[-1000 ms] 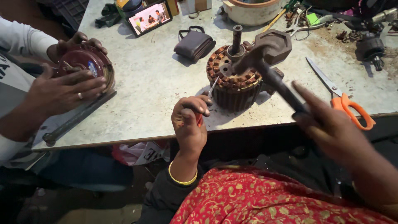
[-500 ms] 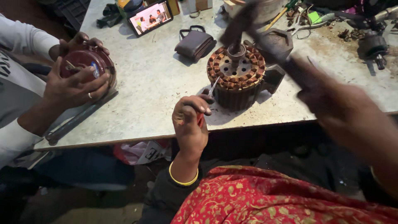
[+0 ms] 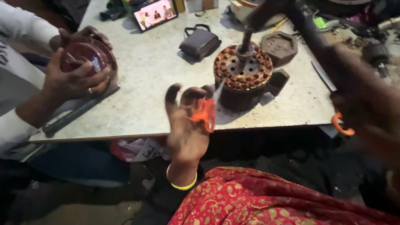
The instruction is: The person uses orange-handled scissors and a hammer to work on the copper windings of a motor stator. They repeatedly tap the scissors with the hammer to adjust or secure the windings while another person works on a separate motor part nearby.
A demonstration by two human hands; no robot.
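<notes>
Stator (image 3: pixel 243 75), wound with copper coils and set coil-side up on the grey worktable (image 3: pixel 146 83) near its front edge, is kept within reach. At 7 o'clock from it, the left hand (image 3: pixel 187 125) is half open around a small orange-handled tool (image 3: pixel 203 111). At 3 o'clock, the blurred right hand (image 3: pixel 362 96) is closed on a dark hammer handle (image 3: pixel 310 31). At 9 o'clock, a co-worker's hands (image 3: pixel 77 79) cradle a reddish round housing (image 3: pixel 85 56).

Soft even daylight; moving hands blurred (right worst).
</notes>
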